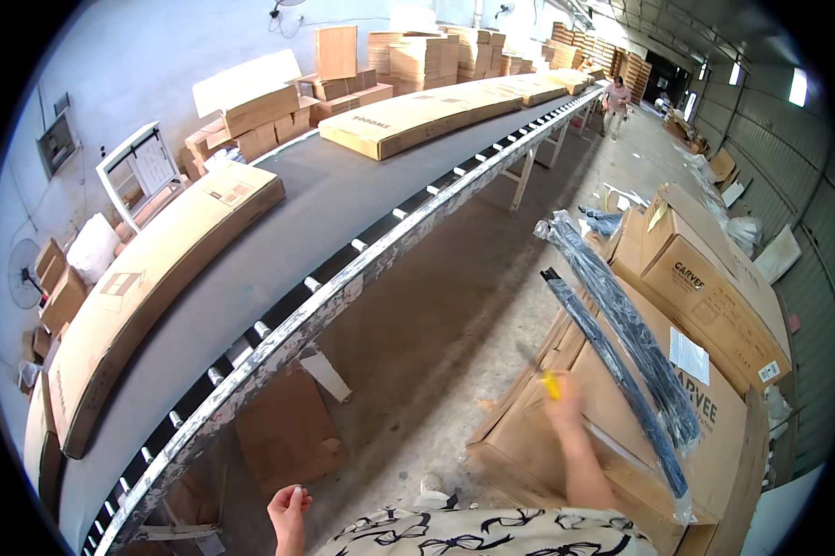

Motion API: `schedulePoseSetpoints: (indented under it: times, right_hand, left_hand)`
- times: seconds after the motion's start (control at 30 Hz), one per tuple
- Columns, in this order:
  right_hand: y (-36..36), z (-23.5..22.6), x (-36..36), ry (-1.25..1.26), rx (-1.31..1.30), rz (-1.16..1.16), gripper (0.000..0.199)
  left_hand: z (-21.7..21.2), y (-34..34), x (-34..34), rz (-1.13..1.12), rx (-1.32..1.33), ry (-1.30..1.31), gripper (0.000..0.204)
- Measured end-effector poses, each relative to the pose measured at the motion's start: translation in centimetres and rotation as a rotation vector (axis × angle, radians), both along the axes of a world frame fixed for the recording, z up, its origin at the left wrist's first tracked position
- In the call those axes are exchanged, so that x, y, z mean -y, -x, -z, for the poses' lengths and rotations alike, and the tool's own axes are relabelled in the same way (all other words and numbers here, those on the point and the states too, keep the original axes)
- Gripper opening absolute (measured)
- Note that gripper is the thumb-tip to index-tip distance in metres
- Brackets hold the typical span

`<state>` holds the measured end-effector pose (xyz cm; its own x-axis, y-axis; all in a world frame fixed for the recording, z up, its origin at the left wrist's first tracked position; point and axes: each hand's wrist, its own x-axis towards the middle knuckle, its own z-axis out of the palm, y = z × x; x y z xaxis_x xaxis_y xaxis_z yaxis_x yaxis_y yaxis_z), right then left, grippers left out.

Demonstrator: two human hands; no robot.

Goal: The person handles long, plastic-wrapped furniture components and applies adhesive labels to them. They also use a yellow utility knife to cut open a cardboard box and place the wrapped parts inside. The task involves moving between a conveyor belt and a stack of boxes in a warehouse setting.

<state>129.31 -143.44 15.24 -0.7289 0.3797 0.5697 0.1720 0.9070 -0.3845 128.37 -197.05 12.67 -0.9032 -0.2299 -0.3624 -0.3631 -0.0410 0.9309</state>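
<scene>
My right hand (pixel 566 412) is closed round a yellow-handled tool (pixel 552 385) with a thin dark tip. Motion blurs it, and its exact kind cannot be told. Below this hand lies a large brown carton (pixel 529 435). On the carton, to the right of the hand, rest a slim plastic-wrapped dark bundle (pixel 617 371) and a thicker wrapped bundle (pixel 621 310). My left hand (pixel 290 510) hangs low between the conveyor and my body, with its thumb and fingers drawn together. What they hold, if anything, is hidden.
A long conveyor (pixel 316 199) with a worn metal rail runs along the left, carrying a long flat carton (pixel 158 278) and another flat carton (pixel 408 116) farther on. A big carton (pixel 714 287) stands at right. A flattened cardboard piece (pixel 283 431) lies beneath the rail. Another person (pixel 615 102) is far off.
</scene>
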Motion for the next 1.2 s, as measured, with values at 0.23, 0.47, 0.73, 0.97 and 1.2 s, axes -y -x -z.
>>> schedulePoseSetpoints:
  times: [0.23,0.47,0.73,0.97,1.2]
  right_hand:
    - [0.4,1.2,18.5,0.116,0.335,-0.328,0.026]
    - [-5.0,-1.1,36.7,0.178,0.283,-0.323,0.028]
    - [0.0,-4.4,47.0,1.126,0.164,-0.165,0.021]
    - [16.5,-10.7,66.5,1.52,0.018,-0.711,0.017]
    - [4.8,-3.8,117.7,1.442,0.558,-1.128,0.017]
  left_hand:
    - [3.0,-10.6,10.6,-0.062,-0.149,-0.025,0.014]
    - [6.5,-29.0,28.5,-0.431,-0.011,-0.022,0.013]
    - [5.5,-37.7,44.1,-0.689,-0.005,-0.077,0.026]
    - [8.4,-43.5,54.9,-0.953,0.02,0.019,0.016]
    - [3.7,-54.5,67.3,-1.386,0.178,0.227,0.02]
